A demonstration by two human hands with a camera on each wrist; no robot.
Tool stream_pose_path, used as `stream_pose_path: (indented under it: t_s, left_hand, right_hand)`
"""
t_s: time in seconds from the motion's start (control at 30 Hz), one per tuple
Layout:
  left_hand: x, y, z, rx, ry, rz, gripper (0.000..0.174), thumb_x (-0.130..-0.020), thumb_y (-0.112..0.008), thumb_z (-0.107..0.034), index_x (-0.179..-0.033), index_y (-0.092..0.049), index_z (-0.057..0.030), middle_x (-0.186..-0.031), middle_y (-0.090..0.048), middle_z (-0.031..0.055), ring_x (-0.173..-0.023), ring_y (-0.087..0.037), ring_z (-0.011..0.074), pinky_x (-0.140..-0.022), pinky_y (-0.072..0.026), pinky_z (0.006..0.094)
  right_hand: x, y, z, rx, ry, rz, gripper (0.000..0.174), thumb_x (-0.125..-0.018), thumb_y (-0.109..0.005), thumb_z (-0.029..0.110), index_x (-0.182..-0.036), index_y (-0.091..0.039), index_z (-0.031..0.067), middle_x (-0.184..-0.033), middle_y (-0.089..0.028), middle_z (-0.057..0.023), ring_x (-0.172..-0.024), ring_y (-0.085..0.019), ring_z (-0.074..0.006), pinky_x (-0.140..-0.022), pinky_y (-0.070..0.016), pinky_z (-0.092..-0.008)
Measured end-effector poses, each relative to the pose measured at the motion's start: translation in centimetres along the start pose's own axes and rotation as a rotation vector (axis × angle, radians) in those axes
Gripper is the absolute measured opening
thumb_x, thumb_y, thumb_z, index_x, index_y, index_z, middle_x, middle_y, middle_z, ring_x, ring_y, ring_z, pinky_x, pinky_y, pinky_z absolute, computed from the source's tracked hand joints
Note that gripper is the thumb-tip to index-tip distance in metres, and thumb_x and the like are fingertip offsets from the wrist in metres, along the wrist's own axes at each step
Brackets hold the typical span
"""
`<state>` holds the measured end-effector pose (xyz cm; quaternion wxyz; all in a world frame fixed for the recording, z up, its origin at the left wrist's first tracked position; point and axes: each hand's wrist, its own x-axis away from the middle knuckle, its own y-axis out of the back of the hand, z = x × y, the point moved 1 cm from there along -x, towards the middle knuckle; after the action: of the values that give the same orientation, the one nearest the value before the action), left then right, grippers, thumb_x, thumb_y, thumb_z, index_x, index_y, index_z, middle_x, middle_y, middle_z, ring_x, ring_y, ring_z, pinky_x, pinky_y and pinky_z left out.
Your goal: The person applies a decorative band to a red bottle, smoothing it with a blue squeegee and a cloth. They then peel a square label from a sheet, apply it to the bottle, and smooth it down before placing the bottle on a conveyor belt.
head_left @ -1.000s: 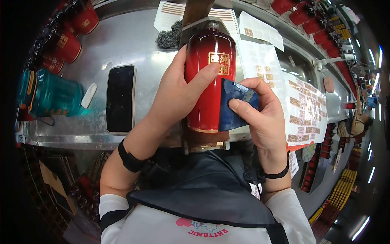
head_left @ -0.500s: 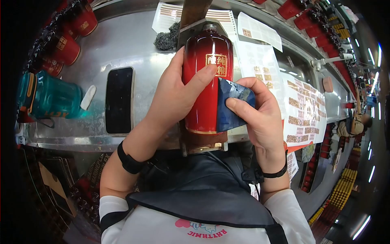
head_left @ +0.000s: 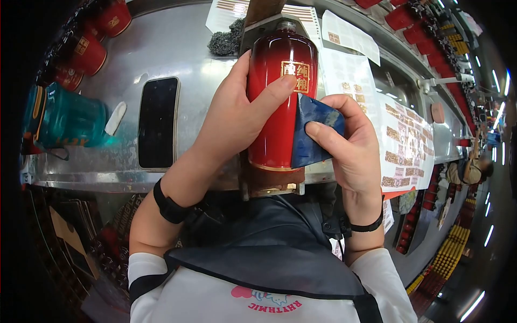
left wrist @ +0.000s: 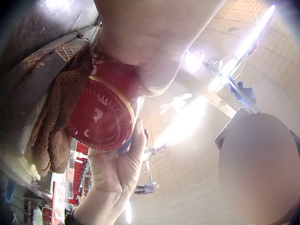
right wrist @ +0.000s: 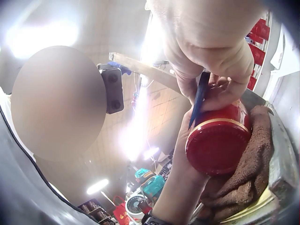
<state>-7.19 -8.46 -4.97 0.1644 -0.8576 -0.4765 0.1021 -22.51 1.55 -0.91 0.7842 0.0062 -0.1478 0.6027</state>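
Observation:
A glossy red bottle (head_left: 272, 124) with a gold-framed label (head_left: 295, 77) lies on its side, its neck pointing away from me. My left hand (head_left: 231, 107) grips it from the left, with the thumb lying across the front at the label's lower edge. My right hand (head_left: 353, 142) pinches a flat blue scraper (head_left: 315, 137) between thumb and fingers. The scraper's straight edge runs along the bottle's right side, below the label. From the right wrist, the blue scraper (right wrist: 200, 96) appears edge-on, thin and stiff, against the bottle (right wrist: 218, 145).
Brown cloth (right wrist: 253, 159) pads the stand under the bottle. A black phone (head_left: 158, 123), a teal jug (head_left: 75, 116) and a dark scouring pad (head_left: 226, 40) are on the metal table (head_left: 124, 59). Sheets of gold stickers (head_left: 404, 140) lie to the right. More red bottles (head_left: 81, 54) stand at upper left.
The head view has shifted slightly, so the whole scene sits a little higher and further right than half a second ago. Both hands keep nearly the same places on the bottle and scraper.

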Motion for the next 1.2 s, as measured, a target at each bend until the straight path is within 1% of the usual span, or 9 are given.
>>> stream_pose_path:
  t_s: [0.77,0.87,0.9,0.97,1.03,1.07,1.13,1.17,1.2]
  left_hand:
    - [-0.1,0.3,0.6,-0.006,-0.011,-0.008,0.049,-0.098,-0.065,-0.026,-0.135,-0.048,0.0010,-0.120,-0.063,0.0099,-0.107,-0.061,0.0133,-0.094,-0.0500,0.0291]
    - [-0.3,0.5,0.1,0.086,0.058,-0.011,0.046,-0.100,-0.062,-0.026,-0.135,-0.049,0.0005,-0.120,-0.063,0.0086,-0.107,-0.060,0.0126,-0.094,-0.0490,0.0282]
    - [-0.3,0.5,-0.1,0.185,0.109,-0.007,0.045,-0.101,-0.060,-0.026,-0.136,-0.049,0.0004,-0.121,-0.063,0.0080,-0.107,-0.060,0.0125,-0.094,-0.0485,0.0278]
    - [-0.3,0.3,0.1,0.113,0.080,-0.020,0.045,-0.102,-0.059,-0.025,-0.136,-0.049,0.0009,-0.121,-0.062,0.0082,-0.107,-0.060,0.0127,-0.095,-0.0481,0.0276]
    - [-0.3,0.2,0.6,0.031,0.040,-0.046,0.048,-0.100,-0.061,-0.024,-0.139,-0.046,0.0016,-0.124,-0.061,0.0102,-0.110,-0.060,0.0139,-0.096,-0.0485,0.0282]
    - [-0.3,0.2,0.7,0.024,0.034,-0.038,0.048,-0.100,-0.061,-0.024,-0.139,-0.046,0.0016,-0.124,-0.061,0.0102,-0.110,-0.060,0.0139,-0.096,-0.0485,0.0282]
    - [-0.2,0.0,0.6,-0.019,0.011,-0.025,0.054,-0.097,-0.066,-0.024,-0.140,-0.044,0.0017,-0.125,-0.061,0.0121,-0.112,-0.060,0.0152,-0.096,-0.0499,0.0297]
    - [-0.3,0.0,0.4,-0.004,0.005,-0.019,0.059,-0.095,-0.070,-0.024,-0.141,-0.043,0.0014,-0.126,-0.061,0.0130,-0.111,-0.061,0.0157,-0.094,-0.0514,0.0305]
    - [-0.3,0.0,0.4,-0.003,0.003,-0.021,0.059,-0.095,-0.070,-0.024,-0.141,-0.043,0.0014,-0.126,-0.061,0.0130,-0.111,-0.061,0.0157,-0.094,-0.0514,0.0305]
  right_hand:
    - [0.0,0.0,-0.4,0.078,0.093,-0.013,0.032,-0.086,-0.075,0.002,-0.113,-0.059,0.0006,-0.100,-0.067,-0.0047,-0.089,-0.064,-0.0084,-0.081,-0.0532,-0.0227]
    - [-1.4,1.5,-0.5,-0.164,0.000,0.026,0.017,-0.097,-0.064,0.008,-0.112,-0.061,0.0003,-0.094,-0.067,-0.0028,-0.082,-0.063,-0.0058,-0.074,-0.0528,-0.0216]
    - [-2.3,2.4,-0.3,-0.195,-0.031,0.048,0.017,-0.099,-0.062,0.011,-0.113,-0.062,0.0003,-0.091,-0.067,-0.0027,-0.081,-0.063,-0.0051,-0.071,-0.0515,-0.0207]
    - [-4.1,3.0,0.3,-0.235,-0.039,0.070,0.019,-0.101,-0.061,0.014,-0.114,-0.062,0.0004,-0.089,-0.067,-0.0027,-0.079,-0.062,-0.0044,-0.068,-0.0503,-0.0198]
    - [-5.4,2.8,0.8,-0.026,-0.070,0.074,0.029,-0.101,-0.063,0.020,-0.121,-0.060,-0.0004,-0.080,-0.066,-0.0009,-0.073,-0.059,-0.0034,-0.064,-0.0464,-0.0180]
    - [-5.5,2.0,0.7,-0.031,-0.060,0.073,0.029,-0.101,-0.063,0.020,-0.121,-0.060,-0.0004,-0.080,-0.066,-0.0009,-0.073,-0.059,-0.0034,-0.064,-0.0464,-0.0180]
    - [-5.3,0.0,0.6,0.186,0.040,-0.039,0.047,-0.097,-0.070,0.027,-0.131,-0.056,-0.0019,-0.070,-0.061,0.0027,-0.066,-0.055,-0.0023,-0.062,-0.0427,-0.0175]
    - [-5.7,0.5,0.2,0.253,0.070,-0.006,0.063,-0.091,-0.076,0.030,-0.138,-0.050,-0.0035,-0.066,-0.056,0.0046,-0.063,-0.052,-0.0012,-0.059,-0.0402,-0.0169]
    - [-5.9,0.6,0.3,0.255,0.071,-0.004,0.063,-0.091,-0.076,0.030,-0.138,-0.050,-0.0035,-0.066,-0.056,0.0046,-0.063,-0.052,-0.0012,-0.059,-0.0402,-0.0169]
